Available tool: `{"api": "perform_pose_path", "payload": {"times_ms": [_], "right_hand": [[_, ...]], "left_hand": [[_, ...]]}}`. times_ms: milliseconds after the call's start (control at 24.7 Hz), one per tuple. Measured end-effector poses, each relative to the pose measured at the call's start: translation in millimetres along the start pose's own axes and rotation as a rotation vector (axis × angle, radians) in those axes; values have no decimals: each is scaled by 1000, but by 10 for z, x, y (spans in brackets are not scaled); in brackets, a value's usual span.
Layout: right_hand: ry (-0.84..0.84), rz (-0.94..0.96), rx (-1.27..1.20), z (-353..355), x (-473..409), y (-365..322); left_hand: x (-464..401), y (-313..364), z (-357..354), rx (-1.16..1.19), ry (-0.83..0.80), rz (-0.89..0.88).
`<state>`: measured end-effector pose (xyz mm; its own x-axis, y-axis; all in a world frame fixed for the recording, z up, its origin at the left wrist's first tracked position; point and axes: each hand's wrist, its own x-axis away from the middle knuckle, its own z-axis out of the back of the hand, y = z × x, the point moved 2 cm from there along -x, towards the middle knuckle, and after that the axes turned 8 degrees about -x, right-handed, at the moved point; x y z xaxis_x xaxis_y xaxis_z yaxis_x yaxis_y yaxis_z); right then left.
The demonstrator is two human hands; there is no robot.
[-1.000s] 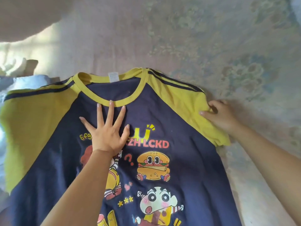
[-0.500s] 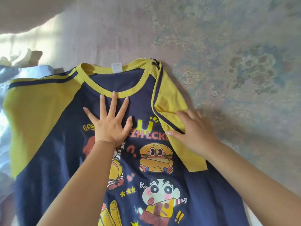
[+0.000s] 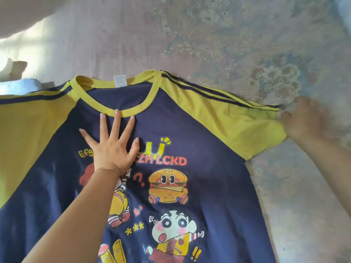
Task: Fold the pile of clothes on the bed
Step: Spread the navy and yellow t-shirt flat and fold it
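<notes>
A navy T-shirt (image 3: 209, 149) with yellow sleeves and cartoon prints lies face up on the bed, collar away from me. My left hand (image 3: 112, 147) presses flat on its chest just below the yellow collar, fingers spread. My right hand (image 3: 303, 122), blurred by motion, holds the cuff end of the shirt's right-side sleeve (image 3: 237, 120) with curled fingers. That sleeve is stretched straight out to the right. The other sleeve (image 3: 28, 130) lies spread at the left, and the shirt's hem runs out of view below.
The bed is covered by a faded floral sheet (image 3: 228, 44). A pale blue garment (image 3: 24, 86) peeks out behind the left sleeve. Sunlit white cloth (image 3: 11, 52) lies at the far left edge.
Half a second ago the right-side sleeve was folded in over the chest under my right hand. Now it is pulled back out flat to the right. My left hand has stayed in place.
</notes>
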<state>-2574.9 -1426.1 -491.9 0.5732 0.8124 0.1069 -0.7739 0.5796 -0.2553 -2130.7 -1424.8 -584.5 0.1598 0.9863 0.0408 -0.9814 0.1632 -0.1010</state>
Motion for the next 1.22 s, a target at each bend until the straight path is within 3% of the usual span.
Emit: {"api": "perform_pose_path", "payload": {"times_ms": [122, 243, 324, 486, 567, 648, 770, 891, 972, 1094, 1135, 1216], "right_hand": [[-200, -218, -337, -333, 93, 227], [-255, -440, -650, -426, 78, 273], [-267, -444, -705, -399, -57, 255], [29, -142, -525, -211, -151, 231], [-8, -158, -300, -283, -45, 321], [-65, -239, -248, -386, 96, 395], [-165, -196, -137, -395, 194, 522], [-17, -214, 30, -313, 244, 466], [84, 58, 36, -394, 593, 109], [-113, 664, 95, -709, 1641, -263], [-241, 714, 184, -766, 1985, -194], [-362, 535, 274, -781, 2455, 196]], "left_hand": [[4, -13, 11, 10, -7, -2], [2, 19, 35, 10, -11, -2], [-6, 30, 51, 12, -17, -3], [-4, 37, 55, 13, -14, 0], [-10, 56, 67, 22, -6, 2], [-11, 66, 80, 22, -3, -4], [-37, 39, 42, 18, 6, -14], [-33, 54, 6, -19, -38, 7], [-93, 52, 21, -75, -128, 24], [-36, 86, 158, -129, -178, 34], [120, 114, 245, -119, -138, 14], [686, 209, 401, -24, -25, -53]]}}
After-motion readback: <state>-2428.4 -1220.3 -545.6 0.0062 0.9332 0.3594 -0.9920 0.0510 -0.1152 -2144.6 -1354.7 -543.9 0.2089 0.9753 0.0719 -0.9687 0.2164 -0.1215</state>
